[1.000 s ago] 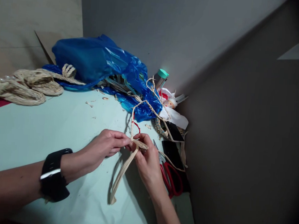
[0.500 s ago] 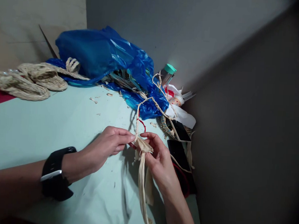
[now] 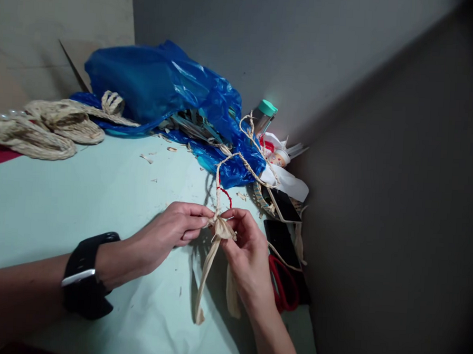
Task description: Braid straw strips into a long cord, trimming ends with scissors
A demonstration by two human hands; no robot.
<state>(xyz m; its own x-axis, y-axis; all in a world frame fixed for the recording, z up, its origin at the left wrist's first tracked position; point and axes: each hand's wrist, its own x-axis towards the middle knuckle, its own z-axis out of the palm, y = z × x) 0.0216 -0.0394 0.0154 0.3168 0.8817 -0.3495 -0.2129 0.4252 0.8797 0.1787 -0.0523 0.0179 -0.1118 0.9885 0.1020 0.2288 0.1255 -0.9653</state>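
Note:
My left hand (image 3: pixel 170 234) and my right hand (image 3: pixel 244 246) meet over the pale green table (image 3: pixel 80 200), both pinching flat tan straw strips (image 3: pixel 210 260) where they join a thin braided cord (image 3: pixel 237 158). The strips hang down from my fingers to the tabletop. The braid rises from the pinch, carries a bit of red thread (image 3: pixel 226 195), and runs back to the clutter by the wall. A black watch (image 3: pixel 84 274) sits on my left wrist.
A blue plastic bag (image 3: pixel 162 88) lies at the back, woven straw pieces (image 3: pixel 44 124) to its left. Red-handled scissors (image 3: pixel 284 282), two dark phones (image 3: pixel 283 232), a teal-capped bottle (image 3: pixel 263 115) and white paper (image 3: pixel 287 185) crowd the right edge by a dark wall.
The hanging strips swung from left to right and back toward the middle as my fingers worked them. My hands stayed together at the braid's end.

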